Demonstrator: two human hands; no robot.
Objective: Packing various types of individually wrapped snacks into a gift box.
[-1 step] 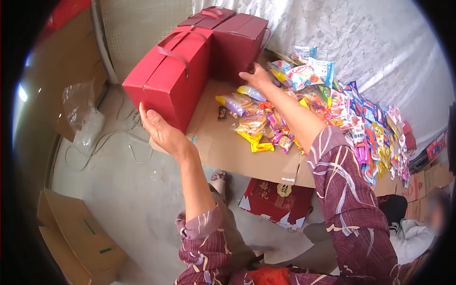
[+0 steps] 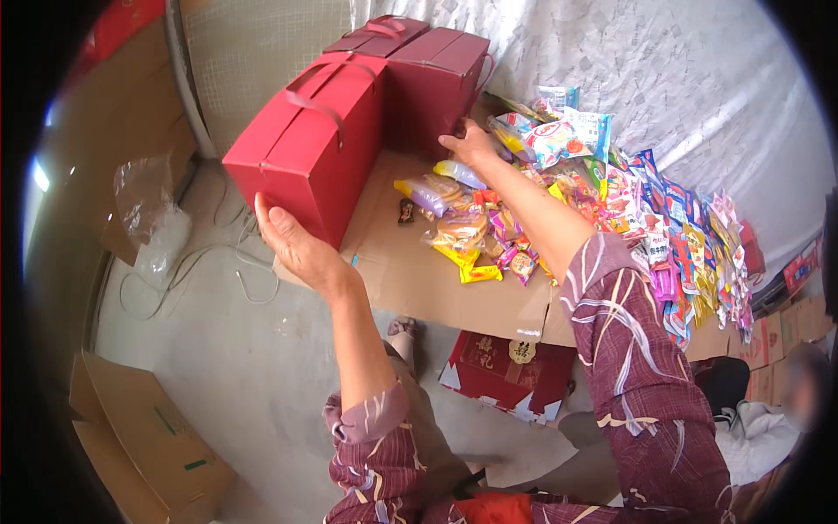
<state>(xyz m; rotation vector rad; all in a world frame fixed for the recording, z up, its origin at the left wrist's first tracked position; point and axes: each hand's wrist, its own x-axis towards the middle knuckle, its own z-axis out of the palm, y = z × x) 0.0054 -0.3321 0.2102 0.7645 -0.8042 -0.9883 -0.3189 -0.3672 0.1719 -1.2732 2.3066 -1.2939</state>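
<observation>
At the left end of the bench (image 2: 436, 301) stands the bright red box (image 2: 301, 157), upright and shut, its lid flaps meeting along a seam. It looks like stiff, smooth card, so flat palms would probably slide on it and the corners could dent; its weight cannot be judged, since the contents are hidden. The ribbon handle (image 2: 319, 103) across its top, or a palm at each side low down, seems the surest hold. Against its near face, the left hand (image 2: 301, 249) has its grip spread, fingers extended and closed around nothing. To the right of the bright red box, just beside it, is a darker red box (image 2: 436, 70); the right hand (image 2: 471, 144) is at that one's lower right corner, fingers bent, and whether its grip has hold of anything I cannot tell. Behind the bright red box is a third box (image 2: 371, 37); well to its right spreads a heap of wrapped snacks (image 2: 611, 196); to its left, apart from the bench, lies a clear plastic bag (image 2: 161, 231).
</observation>
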